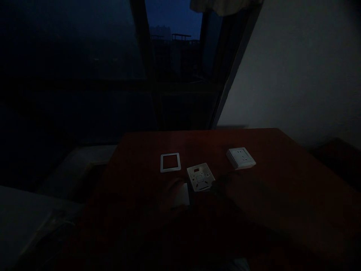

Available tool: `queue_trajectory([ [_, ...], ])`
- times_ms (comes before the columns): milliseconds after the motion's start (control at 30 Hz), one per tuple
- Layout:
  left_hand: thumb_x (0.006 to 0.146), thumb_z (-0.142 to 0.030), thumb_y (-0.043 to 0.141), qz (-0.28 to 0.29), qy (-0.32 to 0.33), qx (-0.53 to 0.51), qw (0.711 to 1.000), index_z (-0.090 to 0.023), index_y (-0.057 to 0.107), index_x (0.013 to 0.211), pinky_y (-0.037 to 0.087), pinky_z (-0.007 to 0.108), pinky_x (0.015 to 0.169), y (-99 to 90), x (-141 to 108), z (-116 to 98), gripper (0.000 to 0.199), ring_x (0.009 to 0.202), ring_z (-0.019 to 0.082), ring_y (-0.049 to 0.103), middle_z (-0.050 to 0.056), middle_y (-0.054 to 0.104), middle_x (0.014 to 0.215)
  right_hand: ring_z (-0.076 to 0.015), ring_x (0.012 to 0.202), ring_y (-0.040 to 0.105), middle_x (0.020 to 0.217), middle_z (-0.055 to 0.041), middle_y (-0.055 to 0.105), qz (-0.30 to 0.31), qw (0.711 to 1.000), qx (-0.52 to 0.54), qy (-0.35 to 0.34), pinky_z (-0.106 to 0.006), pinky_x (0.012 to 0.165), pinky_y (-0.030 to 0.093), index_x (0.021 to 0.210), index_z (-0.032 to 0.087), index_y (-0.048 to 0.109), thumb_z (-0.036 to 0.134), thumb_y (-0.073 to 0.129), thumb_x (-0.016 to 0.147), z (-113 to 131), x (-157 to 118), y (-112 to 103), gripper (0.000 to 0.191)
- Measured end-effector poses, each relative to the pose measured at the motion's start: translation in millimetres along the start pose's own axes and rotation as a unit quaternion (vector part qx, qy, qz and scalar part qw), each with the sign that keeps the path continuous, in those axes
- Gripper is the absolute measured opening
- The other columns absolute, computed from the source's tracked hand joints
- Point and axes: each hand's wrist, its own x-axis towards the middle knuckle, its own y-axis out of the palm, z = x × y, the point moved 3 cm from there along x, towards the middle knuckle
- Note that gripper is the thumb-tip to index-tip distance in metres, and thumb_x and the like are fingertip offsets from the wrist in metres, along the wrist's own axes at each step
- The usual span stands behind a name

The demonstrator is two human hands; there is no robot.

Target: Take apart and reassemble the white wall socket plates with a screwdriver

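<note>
The scene is very dark, so finger detail is faint. My left hand (168, 194) is closed on a white flat panel (183, 195), held low over the table; its underside is hidden. Just right of it, a white square wall-socket back box (200, 177) with slots and holes shows its inner side. The fingers of my right hand (229, 186) close on that box's lower right edge. Beyond my left hand, a thin white square frame (170, 169) lies flat with an open middle. A white wall socket (241, 157) rests face up beyond my right hand.
All of this is on a reddish-brown table (197, 139). Behind its far edge stands a dark-framed window (153, 86) with dusk sky outside. A pale wall (296, 75) rises at the right, and a light-coloured surface (36, 214) lies to the left below.
</note>
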Motion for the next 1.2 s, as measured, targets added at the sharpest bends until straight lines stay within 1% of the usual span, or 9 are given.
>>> queue_trajectory([
  [133,0.083,-0.044,0.062,0.005,0.006,0.002,1.000,-0.029,0.042,0.139,0.036,0.048,0.109,-0.2,0,2,0.061,0.132,0.033,0.039,0.008,0.041,0.145,-0.0242,0.086,0.067,0.096,-0.0107,0.072,0.019,0.999,0.043,-0.023,-0.031,0.072,0.048,0.104,0.018,0.071,0.018,0.057,0.080,-13,11,-3,0.028],
  [300,0.081,-0.042,0.064,0.008,0.005,0.006,1.000,-0.028,0.043,0.138,0.036,0.047,0.108,3.0,1,7,0.063,0.132,0.034,0.039,0.008,0.040,0.146,-0.0191,0.081,0.067,0.091,-0.0065,0.073,0.044,0.982,0.179,-0.029,-0.028,0.071,0.047,0.100,0.020,0.072,0.023,0.050,0.087,-32,15,13,0.026],
  [467,0.076,-0.040,0.068,0.014,0.007,0.008,1.000,-0.030,0.045,0.137,0.035,0.047,0.109,5.5,6,14,0.066,0.132,0.033,0.038,0.006,0.040,0.146,-0.0163,0.073,0.066,0.085,-0.0028,0.073,0.065,0.945,0.321,0.001,-0.027,0.066,0.049,0.105,0.022,0.071,0.029,0.046,0.091,-38,7,35,0.029],
  [567,0.073,-0.037,0.071,0.019,0.009,0.003,1.000,-0.028,0.045,0.136,0.038,0.045,0.108,4.8,7,12,0.069,0.130,0.031,0.042,0.007,0.042,0.144,-0.0162,0.078,0.066,0.095,-0.0023,0.073,0.045,0.921,0.387,0.000,-0.028,0.070,0.050,0.118,0.026,0.065,0.032,0.046,0.092,-37,-2,53,0.033],
  [667,0.070,-0.033,0.073,0.006,0.003,-0.014,1.000,-0.026,0.047,0.134,0.039,0.043,0.107,0.8,8,5,0.069,0.129,0.029,0.044,0.007,0.045,0.142,-0.0171,0.073,0.065,0.089,-0.0044,0.071,0.054,0.893,0.442,0.065,-0.027,0.059,0.050,0.118,0.023,0.064,0.039,0.044,0.094,-35,-13,76,0.036],
  [833,0.072,-0.034,0.071,-0.071,-0.008,0.000,0.997,-0.025,0.050,0.129,0.041,0.041,0.105,-13.8,6,4,0.061,0.125,0.028,0.046,0.007,0.046,0.138,-0.0202,0.091,0.064,0.104,-0.0049,0.071,0.005,0.897,0.430,0.099,-0.033,0.080,0.050,0.112,0.024,0.067,0.041,0.044,0.094,-21,-31,87,0.035],
  [967,0.079,-0.038,0.064,-0.143,-0.061,0.088,0.984,-0.023,0.050,0.129,0.042,0.044,0.102,-33.3,14,15,0.054,0.121,0.029,0.049,0.009,0.049,0.132,-0.0204,0.093,0.064,0.105,-0.0047,0.071,-0.013,0.895,0.437,0.093,-0.033,0.082,0.050,0.109,0.023,0.068,0.038,0.043,0.095,-10,-36,77,0.033],
  [1100,0.081,-0.038,0.064,-0.134,-0.063,0.122,0.981,-0.024,0.048,0.131,0.041,0.045,0.102,-53.5,37,22,0.054,0.122,0.031,0.049,0.009,0.053,0.130,-0.0219,0.096,0.064,0.107,-0.0058,0.071,-0.023,0.900,0.424,0.101,-0.035,0.085,0.049,0.109,0.022,0.068,0.036,0.044,0.094,-8,-35,78,0.032],
  [1200,0.083,-0.033,0.061,-0.094,-0.051,0.136,0.985,-0.024,0.049,0.130,0.039,0.049,0.103,-63.4,55,28,0.050,0.123,0.032,0.048,0.008,0.056,0.129,-0.0227,0.098,0.064,0.111,-0.0064,0.070,-0.037,0.910,0.400,0.104,-0.036,0.085,0.049,0.113,0.024,0.067,0.037,0.044,0.094,-10,-33,85,0.033],
])
